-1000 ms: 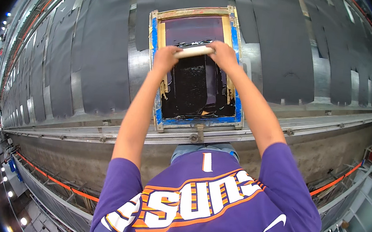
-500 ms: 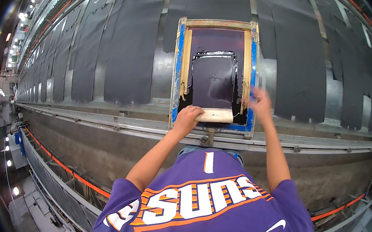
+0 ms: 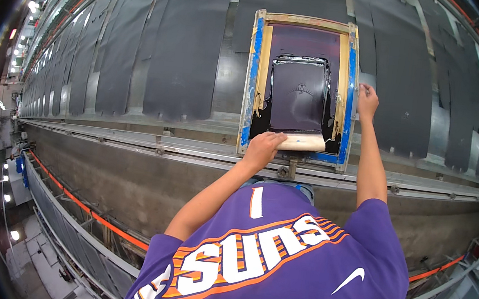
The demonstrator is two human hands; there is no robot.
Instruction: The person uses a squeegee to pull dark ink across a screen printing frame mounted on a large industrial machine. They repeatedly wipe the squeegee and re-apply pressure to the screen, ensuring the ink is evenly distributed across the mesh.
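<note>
A printing screen [image 3: 306, 21] lies before me in a wooden frame with blue and tan tape along its sides. Glossy black ink [image 3: 257, 129] lines the lower part of its purple mesh [image 3: 306, 42], around a dark rectangle with a small fine design. Across the screen's near end rests a pale squeegee [image 3: 305, 142]; my left hand [image 3: 264, 148] is closed over its left end. My right hand [image 3: 368, 104] is just outside the frame's right side, thumb and fingers pinched together. Anything between those fingertips is too small to make out.
Dark fabric panels [image 3: 185, 56] lie side by side along the long metal table [image 3: 232, 79]. A metal rail [image 3: 192, 151] runs along its near edge, with a bracket [image 3: 292, 169] below the screen. Orange-red strips [image 3: 92, 213] line another rail behind me.
My right hand has left the frame's right edge and moved farther out and away from me. The left hand still grips the squeegee. The whole view has shifted slightly.
</note>
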